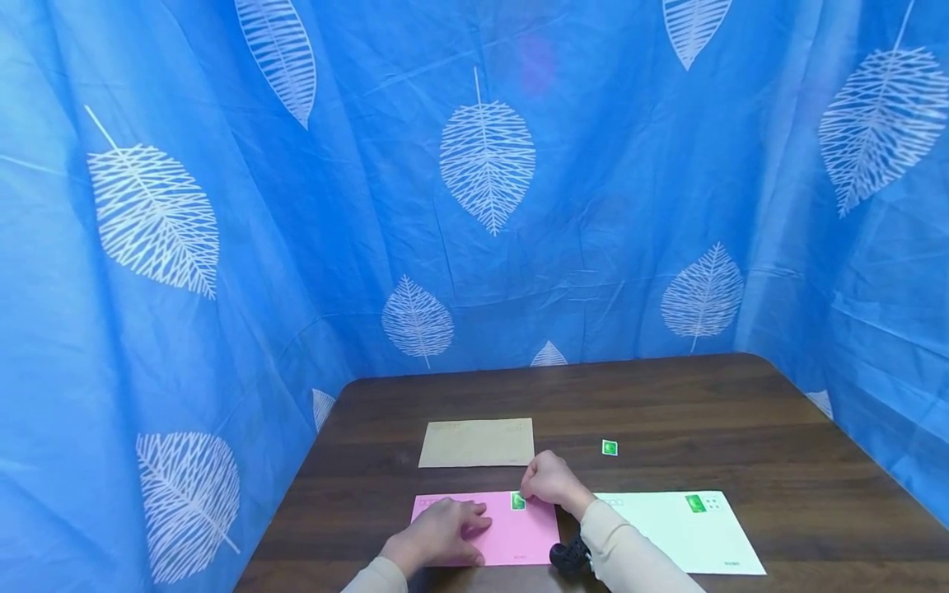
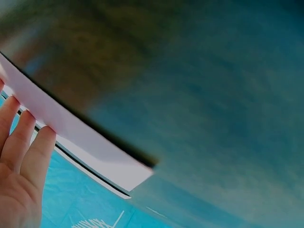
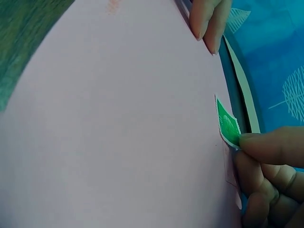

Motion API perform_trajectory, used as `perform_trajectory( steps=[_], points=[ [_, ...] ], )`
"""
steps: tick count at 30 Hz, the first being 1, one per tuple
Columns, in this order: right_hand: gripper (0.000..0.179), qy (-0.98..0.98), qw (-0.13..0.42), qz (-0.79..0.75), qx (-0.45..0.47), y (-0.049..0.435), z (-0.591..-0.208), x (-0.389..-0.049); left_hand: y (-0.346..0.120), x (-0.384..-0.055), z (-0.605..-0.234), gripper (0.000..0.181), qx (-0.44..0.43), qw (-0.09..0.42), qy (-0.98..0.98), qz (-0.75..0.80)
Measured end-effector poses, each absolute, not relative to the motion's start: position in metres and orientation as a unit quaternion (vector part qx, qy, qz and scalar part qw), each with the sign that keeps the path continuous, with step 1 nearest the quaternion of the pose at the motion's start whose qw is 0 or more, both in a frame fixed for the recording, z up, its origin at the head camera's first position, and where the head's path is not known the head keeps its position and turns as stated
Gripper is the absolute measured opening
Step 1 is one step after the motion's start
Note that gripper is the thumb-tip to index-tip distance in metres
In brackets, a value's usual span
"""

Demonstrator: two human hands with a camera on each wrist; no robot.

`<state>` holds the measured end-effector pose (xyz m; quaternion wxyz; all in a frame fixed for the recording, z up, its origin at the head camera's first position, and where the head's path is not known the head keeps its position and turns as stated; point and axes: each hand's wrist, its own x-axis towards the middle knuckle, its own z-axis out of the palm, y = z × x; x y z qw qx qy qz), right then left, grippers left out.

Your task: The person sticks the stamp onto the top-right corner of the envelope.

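Note:
A pink envelope (image 1: 522,539) lies flat near the table's front edge. My left hand (image 1: 443,529) rests on its left part; in the left wrist view the fingers (image 2: 39,147) look extended against the paper. At the envelope's upper right, my right hand (image 1: 552,479) pinches a small green stamp (image 1: 517,501) between thumb and forefinger. The right wrist view shows the stamp (image 3: 228,122) with white perforated edges, gripped by one corner and curving slightly over a faint printed box. Whether its underside touches the paper all over, I cannot tell.
To the right, a white envelope (image 1: 660,535) carries a green stamp (image 1: 695,503) at its upper right. Behind lies a tan envelope (image 1: 477,443), with a loose green stamp (image 1: 610,448) right of it. A black object (image 1: 569,555) sits by my right wrist. Blue curtains (image 1: 593,206) surround the table.

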<state>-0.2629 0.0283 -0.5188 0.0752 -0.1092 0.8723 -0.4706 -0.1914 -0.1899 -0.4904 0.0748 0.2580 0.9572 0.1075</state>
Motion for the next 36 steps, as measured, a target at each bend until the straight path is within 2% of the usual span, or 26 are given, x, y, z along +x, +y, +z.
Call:
perform_trajectory(
  steps=[27,36],
  points=[
    [0.017,0.892,0.056,-0.436,-0.108,0.0257,-0.5179,-0.2610,-0.1899,-0.1898,-0.4927,0.052,0.264,0.063,0.956,0.108],
    [0.015,0.896,0.044,-0.428,-0.111,0.0260,-0.5167,-0.2606,-0.1888,-0.1910,-0.4915,0.051,0.257,0.075,0.958,0.104]
  ],
)
